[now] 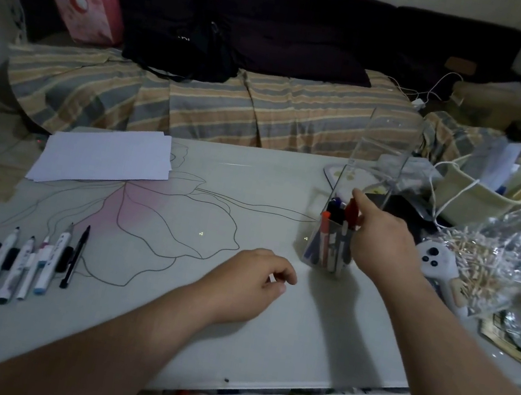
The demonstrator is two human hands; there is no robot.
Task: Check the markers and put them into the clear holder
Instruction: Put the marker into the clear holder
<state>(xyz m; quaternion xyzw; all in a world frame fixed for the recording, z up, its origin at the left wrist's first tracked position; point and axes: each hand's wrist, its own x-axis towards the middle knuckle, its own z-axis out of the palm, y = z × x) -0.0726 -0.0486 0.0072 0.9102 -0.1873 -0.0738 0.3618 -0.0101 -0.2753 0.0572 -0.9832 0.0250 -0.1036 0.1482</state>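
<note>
A person sits at a low white table [164, 302] printed with a large flower outline, seen from a camera on their head; both bare forearms reach forward over it.

The clear holder [331, 241] stands upright toward the right side of the table, within easy reach of the right arm; several markers already stand inside it, caps up, in blue, black, orange and red. Five more markers [32, 261] lie in a neat row at the left near edge, side by side, some with caps off and set beside them; they seem laid out that way to wait their turn for checking. A stack of white paper [106, 158] lies at the far left, probably for test strokes.

The right hand [380, 242] is at the top of the holder; thumb and fingers are pinched together on the red marker [351, 210], which stands in the holder's mouth, so the hand appears to be lowering it in.

The left hand [247, 282] rests on the table near the middle, well apart from the holder; its fingers are loosely curled toward the thumb; it appears to hold nothing.
</note>
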